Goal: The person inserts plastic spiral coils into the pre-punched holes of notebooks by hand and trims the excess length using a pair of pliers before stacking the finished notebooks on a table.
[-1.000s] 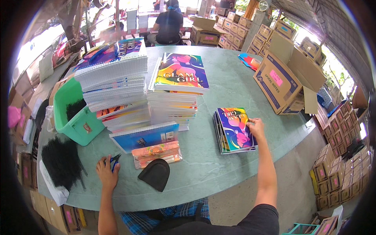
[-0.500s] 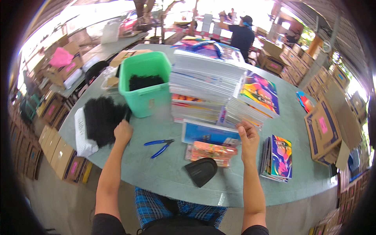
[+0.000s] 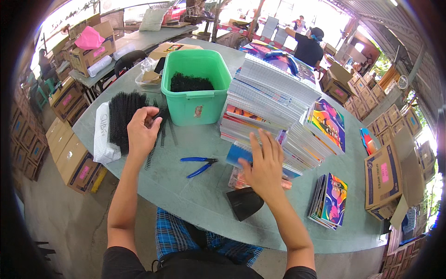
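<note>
My left hand (image 3: 143, 132) is at the right edge of a pile of black plastic spiral binding coils (image 3: 124, 116), its fingers curled in a pinch. Whatever may be between the fingertips is hard to make out against the dark coils; a few loose coils (image 3: 162, 132) lie beside it. My right hand (image 3: 265, 162), fingers spread, is over a blue-covered notebook (image 3: 238, 154) in front of the tall stacks of unbound notebooks (image 3: 274, 90), partly hiding it. Below that hand are an orange-patterned bundle (image 3: 237, 180) and a black scoop-shaped piece (image 3: 245, 203). Blue-handled cutting pliers (image 3: 199, 166) lie open between my hands.
A green bin (image 3: 197, 109) holding black coils stands behind the pliers. A white plastic wrapper (image 3: 106, 135) lies at the pile's left. Colourful spiral notebooks (image 3: 331, 200) are stacked at the right, near an open carton (image 3: 383, 174). Another person (image 3: 309, 49) sits far back.
My left hand has risen off the table edge of the pile and curled. My right hand has moved left and spread over the blue notebook. The view has shifted.
</note>
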Demonstrator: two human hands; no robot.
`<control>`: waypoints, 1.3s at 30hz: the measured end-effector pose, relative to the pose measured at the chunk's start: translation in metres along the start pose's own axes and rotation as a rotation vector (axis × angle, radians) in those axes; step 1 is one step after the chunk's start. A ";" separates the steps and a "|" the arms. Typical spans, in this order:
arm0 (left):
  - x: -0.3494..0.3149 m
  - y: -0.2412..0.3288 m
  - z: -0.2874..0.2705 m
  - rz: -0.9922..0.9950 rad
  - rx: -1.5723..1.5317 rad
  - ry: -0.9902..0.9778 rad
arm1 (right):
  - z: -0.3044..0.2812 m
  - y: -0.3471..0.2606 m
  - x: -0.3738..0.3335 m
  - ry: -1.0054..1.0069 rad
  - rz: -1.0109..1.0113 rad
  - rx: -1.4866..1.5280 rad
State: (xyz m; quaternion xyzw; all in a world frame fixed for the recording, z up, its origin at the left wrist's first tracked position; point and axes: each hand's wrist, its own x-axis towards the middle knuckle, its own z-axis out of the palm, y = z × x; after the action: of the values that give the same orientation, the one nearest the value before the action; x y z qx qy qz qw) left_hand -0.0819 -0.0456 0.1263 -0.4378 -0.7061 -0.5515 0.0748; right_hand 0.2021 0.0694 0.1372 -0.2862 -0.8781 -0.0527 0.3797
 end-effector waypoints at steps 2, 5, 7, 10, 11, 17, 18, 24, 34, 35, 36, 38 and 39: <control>0.003 0.018 0.004 -0.060 -0.314 0.047 | 0.017 0.012 0.006 -0.106 0.052 0.024; 0.009 0.041 0.004 -0.149 -0.818 0.095 | 0.021 0.022 0.010 -0.253 0.160 0.193; 0.002 0.047 0.016 -0.366 -0.729 -0.253 | 0.024 0.020 0.009 -0.187 0.116 0.239; -0.029 0.047 0.065 -0.364 -0.180 -0.933 | 0.032 0.010 0.014 -0.304 0.117 0.305; -0.063 0.032 0.090 -0.124 -0.195 -0.896 | 0.035 0.005 0.015 -0.292 0.076 0.265; -0.047 0.033 0.081 -0.169 -0.329 -0.752 | 0.040 0.004 0.005 -0.209 0.097 0.050; -0.044 0.035 0.080 -0.236 -0.373 -0.650 | 0.044 0.005 0.005 -0.166 0.092 0.020; -0.087 0.025 0.101 0.238 0.366 -1.016 | 0.041 0.008 0.004 -0.251 -0.055 -0.061; -0.074 0.030 0.108 0.130 0.058 -0.880 | 0.031 0.003 0.013 -0.372 0.130 -0.046; -0.070 0.026 0.101 0.122 0.033 -0.813 | 0.033 0.003 0.013 -0.337 0.116 -0.037; -0.067 0.025 0.096 0.113 0.009 -0.746 | 0.034 0.004 0.013 -0.302 0.103 -0.028; -0.057 0.040 0.086 0.067 -0.154 -0.570 | 0.032 0.003 0.015 -0.344 0.111 -0.021; -0.053 0.050 0.082 0.044 -0.238 -0.480 | 0.026 0.002 0.020 -0.419 0.131 -0.024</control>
State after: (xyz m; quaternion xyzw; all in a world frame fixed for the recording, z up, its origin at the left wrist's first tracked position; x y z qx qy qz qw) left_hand 0.0165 -0.0042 0.0996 -0.5771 -0.6242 -0.5091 -0.1346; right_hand 0.1752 0.0883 0.1325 -0.3519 -0.9167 0.0220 0.1881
